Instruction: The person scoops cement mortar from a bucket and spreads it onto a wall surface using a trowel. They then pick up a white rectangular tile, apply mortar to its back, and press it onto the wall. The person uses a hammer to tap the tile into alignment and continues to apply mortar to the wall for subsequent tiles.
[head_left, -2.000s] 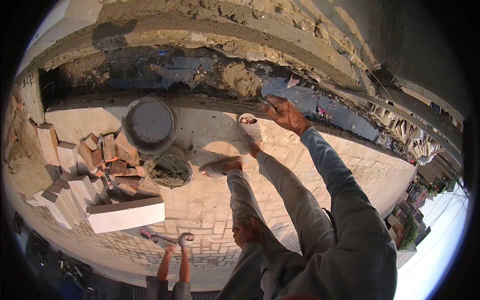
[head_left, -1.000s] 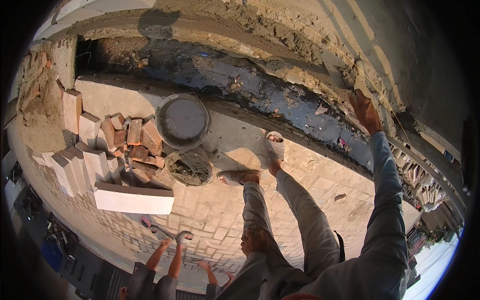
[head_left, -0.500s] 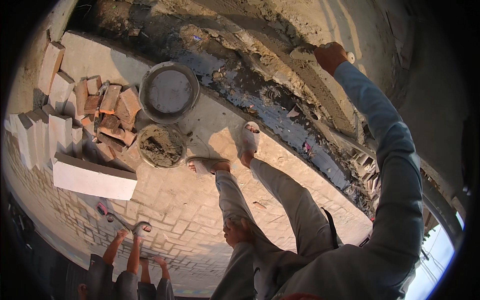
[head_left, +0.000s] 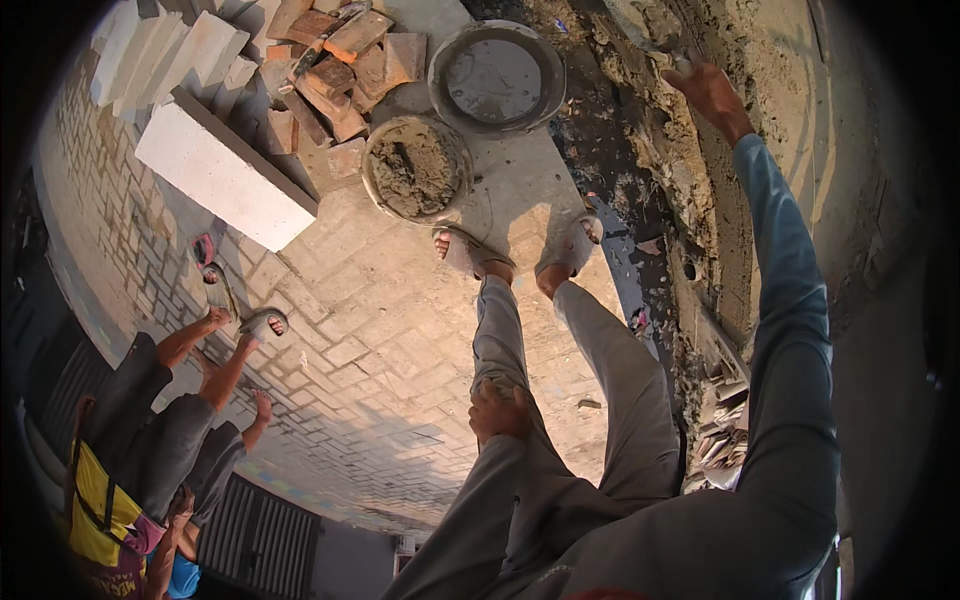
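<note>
My right hand (head_left: pixel 712 98) is stretched far forward at the upper right, closed round the handle of a trowel. The trowel's blade (head_left: pixel 648 24) points up and left, over a muddy ledge of wet mortar (head_left: pixel 735 210). My left hand (head_left: pixel 500 410) rests over my left knee with fingers loosely draped, holding nothing. Ahead of my sandalled feet stands a bucket of mortar (head_left: pixel 415 168), its contents lumpy and grey. Just beyond it sits a wide dark basin (head_left: pixel 497 77) with greyish liquid inside.
Broken red bricks (head_left: pixel 335 70) lie heaped left of the basin. White blocks (head_left: pixel 225 170) lie and stand beside them. A ditch with dark water and litter (head_left: pixel 640 240) runs along the paving's right edge. People sit at lower left, one in a yellow top (head_left: pixel 100 490), near sandals (head_left: pixel 265 322).
The view has swung, so the buckets and bricks now sit higher and farther right. My right hand with the trowel has reached farther forward. My left hand stays on my knee.
</note>
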